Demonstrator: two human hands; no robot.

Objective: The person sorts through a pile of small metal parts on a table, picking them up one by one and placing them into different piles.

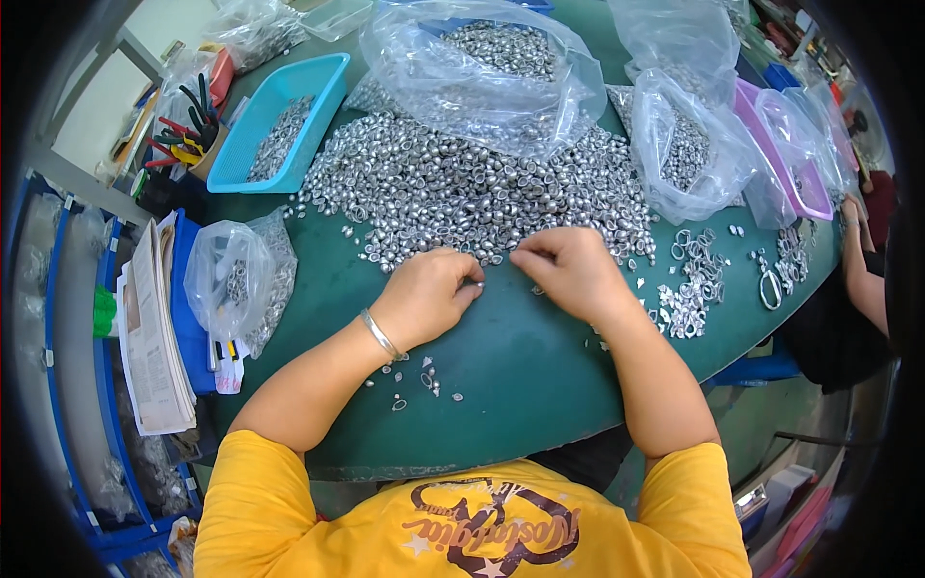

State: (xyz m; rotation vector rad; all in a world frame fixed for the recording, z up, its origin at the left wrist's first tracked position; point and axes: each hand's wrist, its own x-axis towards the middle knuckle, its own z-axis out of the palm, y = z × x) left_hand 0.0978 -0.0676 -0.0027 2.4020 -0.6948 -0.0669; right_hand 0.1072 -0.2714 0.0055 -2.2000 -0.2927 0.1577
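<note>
A large heap of small silver metal rings and rounded pieces [462, 183] covers the middle of the green table. At its near edge my left hand [424, 297], with a silver bangle on the wrist, has its fingers closed in a pinch. A tiny silver glint shows at the fingertips, too small to name. Just to the right, my right hand [576, 275] is also curled into a pinch, its fingertips touching the fringe of the heap. Whatever it holds is hidden by the fingers. A few loose rings [399, 405] lie nearer me, below my left wrist.
Plastic bags of metal pieces [385, 39] stand behind the heap. A turquoise basket [323, 111] is at the back left, near pliers [198, 120]. A clear bag [217, 279] lies left. Ring piles [699, 279] and a purple tray [809, 197] lie right, near another person's arm [862, 270].
</note>
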